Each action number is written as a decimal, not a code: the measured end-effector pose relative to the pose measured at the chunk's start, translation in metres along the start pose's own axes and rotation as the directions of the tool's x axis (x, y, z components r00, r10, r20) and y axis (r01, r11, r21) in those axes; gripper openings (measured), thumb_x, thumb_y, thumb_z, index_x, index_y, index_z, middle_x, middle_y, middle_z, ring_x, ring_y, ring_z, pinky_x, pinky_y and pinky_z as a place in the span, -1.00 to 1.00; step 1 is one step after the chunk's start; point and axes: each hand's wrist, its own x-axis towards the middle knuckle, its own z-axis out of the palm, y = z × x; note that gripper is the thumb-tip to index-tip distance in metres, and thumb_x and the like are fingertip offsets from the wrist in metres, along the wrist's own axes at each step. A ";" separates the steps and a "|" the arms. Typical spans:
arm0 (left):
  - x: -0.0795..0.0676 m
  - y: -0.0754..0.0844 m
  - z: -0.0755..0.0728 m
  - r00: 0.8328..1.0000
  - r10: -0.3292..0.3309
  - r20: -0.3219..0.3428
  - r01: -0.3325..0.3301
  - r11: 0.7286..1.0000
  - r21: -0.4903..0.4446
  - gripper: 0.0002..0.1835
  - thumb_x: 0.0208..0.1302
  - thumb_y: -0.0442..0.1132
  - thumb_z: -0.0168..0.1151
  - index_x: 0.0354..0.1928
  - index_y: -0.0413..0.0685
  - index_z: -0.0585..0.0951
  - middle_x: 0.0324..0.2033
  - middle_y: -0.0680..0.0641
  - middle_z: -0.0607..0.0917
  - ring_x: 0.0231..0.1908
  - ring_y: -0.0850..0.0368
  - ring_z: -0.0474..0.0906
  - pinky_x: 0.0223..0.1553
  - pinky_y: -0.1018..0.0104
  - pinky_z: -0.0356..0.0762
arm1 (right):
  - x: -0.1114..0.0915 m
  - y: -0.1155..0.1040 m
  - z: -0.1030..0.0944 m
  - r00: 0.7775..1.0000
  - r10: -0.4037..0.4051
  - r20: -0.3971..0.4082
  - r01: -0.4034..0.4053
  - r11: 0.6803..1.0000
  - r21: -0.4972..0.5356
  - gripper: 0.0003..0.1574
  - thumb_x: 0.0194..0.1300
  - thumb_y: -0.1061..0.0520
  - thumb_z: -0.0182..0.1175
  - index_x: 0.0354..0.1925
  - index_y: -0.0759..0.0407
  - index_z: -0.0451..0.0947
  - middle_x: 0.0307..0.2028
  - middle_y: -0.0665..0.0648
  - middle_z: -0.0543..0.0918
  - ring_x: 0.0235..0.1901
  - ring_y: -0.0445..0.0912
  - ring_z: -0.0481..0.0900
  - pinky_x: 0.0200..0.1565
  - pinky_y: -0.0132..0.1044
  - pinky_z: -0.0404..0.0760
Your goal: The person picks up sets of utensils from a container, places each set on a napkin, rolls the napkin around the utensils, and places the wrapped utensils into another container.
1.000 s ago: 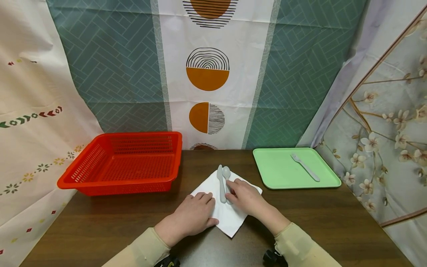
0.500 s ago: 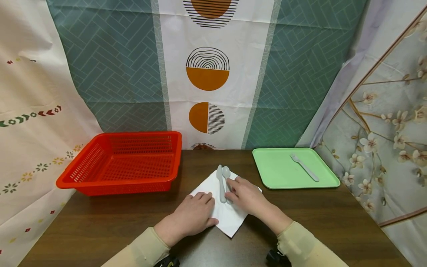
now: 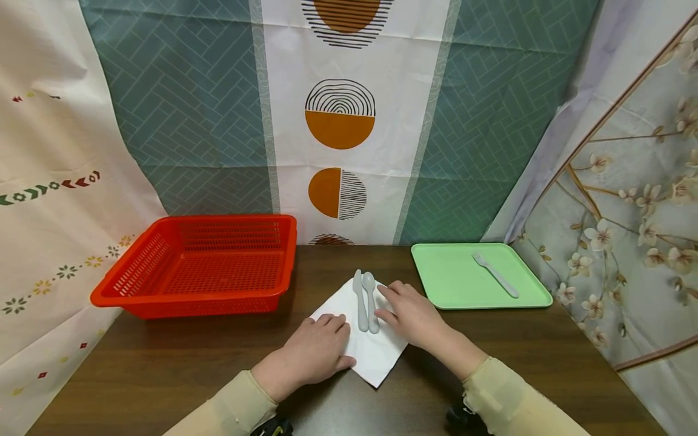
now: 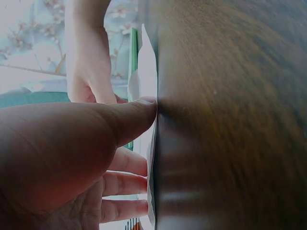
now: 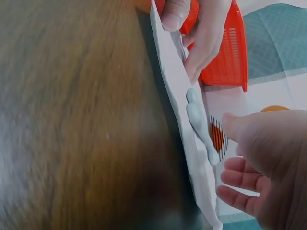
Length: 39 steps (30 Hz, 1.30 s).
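A white napkin [image 3: 376,360] lies on the table with one corner toward me. On it a grey plastic knife [image 3: 362,303] and a grey plastic spoon [image 3: 372,306] lie side by side, spoon on the right. My left hand [image 3: 316,351] rests on the napkin's left edge, its fingertips and thumb touching it in the left wrist view. Just right of the spoon is my right hand [image 3: 414,318]; in the right wrist view its fingers [image 5: 240,179] are apart from the spoon and hold nothing. The right hand covers the napkin's right corner in the head view.
A red perforated basket [image 3: 191,300] stands at the back left of the brown table [image 3: 180,357]. At the back right lies a light green tray [image 3: 444,275] with a grey plastic fork [image 3: 495,275] on it. Patterned cloths hang behind and at both sides.
My right hand has let go of the spoon and moved a little right, off it. The left hand stays in place on the napkin.
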 end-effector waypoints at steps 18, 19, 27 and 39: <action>0.001 0.000 0.001 1.000 -0.003 0.009 0.003 1.000 -0.009 -0.30 0.48 0.24 0.39 0.40 -0.13 0.65 0.40 -0.14 0.64 0.36 -0.13 0.55 0.23 -0.19 0.60 | -0.010 0.026 -0.015 0.995 -0.082 -0.060 0.078 0.995 -0.061 -0.15 0.49 -0.05 0.48 0.50 0.38 0.50 0.46 0.39 0.54 0.47 0.30 0.48 0.45 0.22 0.45; 0.001 0.000 0.001 1.000 -0.003 0.008 0.003 1.000 -0.008 -0.30 0.48 0.24 0.39 0.40 -0.13 0.65 0.40 -0.14 0.64 0.36 -0.13 0.55 0.23 -0.19 0.60 | -0.010 0.028 -0.016 0.995 -0.080 -0.056 0.077 0.995 -0.065 -0.14 0.49 -0.06 0.48 0.51 0.38 0.49 0.47 0.39 0.53 0.49 0.30 0.46 0.47 0.22 0.43; 0.001 0.001 0.001 1.000 -0.003 -0.004 0.003 1.000 -0.005 -0.30 0.48 0.24 0.39 0.39 -0.15 0.65 0.38 -0.14 0.64 0.35 -0.13 0.56 0.22 -0.19 0.60 | -0.016 0.043 -0.022 0.996 -0.075 -0.042 0.071 0.993 -0.091 -0.09 0.53 -0.12 0.42 0.56 0.38 0.42 0.56 0.39 0.43 0.57 0.34 0.35 0.53 0.26 0.32; 0.000 0.001 0.000 1.000 0.005 -0.006 -0.005 1.000 -0.013 -0.31 0.49 0.23 0.39 0.38 -0.16 0.65 0.38 -0.15 0.64 0.35 -0.14 0.56 0.21 -0.19 0.61 | -0.026 0.060 -0.029 0.997 -0.049 -0.059 0.043 0.995 -0.094 -0.08 0.57 -0.12 0.37 0.61 0.35 0.36 0.60 0.38 0.37 0.61 0.35 0.27 0.53 0.35 0.25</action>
